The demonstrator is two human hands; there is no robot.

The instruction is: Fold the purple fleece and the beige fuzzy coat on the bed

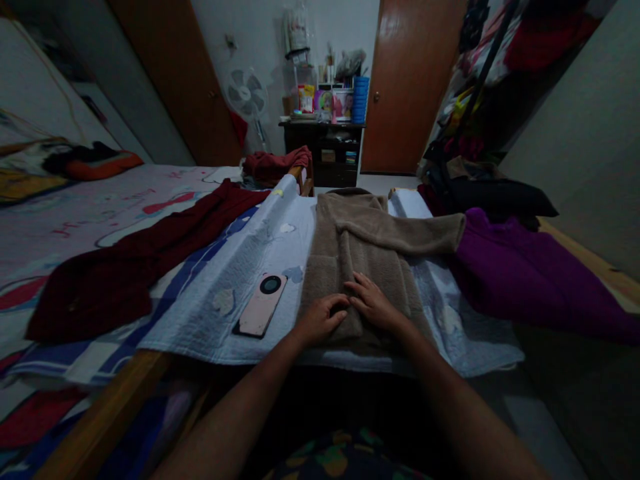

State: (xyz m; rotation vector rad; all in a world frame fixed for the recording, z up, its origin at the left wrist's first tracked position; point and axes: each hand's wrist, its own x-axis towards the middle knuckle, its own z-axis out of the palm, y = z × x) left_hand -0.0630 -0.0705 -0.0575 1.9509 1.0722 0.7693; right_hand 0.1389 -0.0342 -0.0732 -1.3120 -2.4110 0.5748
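Gently, it seems best to pat the fuzzy brown coat [320, 273] flat on the pale blue cloth [260, 257], with left hand [320, 320] loosely bent, right hand [375, 305] spread a little, and nothing pinched in the fingers

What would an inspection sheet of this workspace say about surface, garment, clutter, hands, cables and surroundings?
Surface: pale blue cloth, creased.
Job's things: brown garment laid out, one sleeve extended rightward.
Clutter: phone left of it, camera side up; dark red garment farther left; purple garment at right.
Hands: left hand and right hand on the brown garment.
Cables: nothing seen on the cloth.
Surroundings: dim room; fan, dark cabinet, wooden door beyond.
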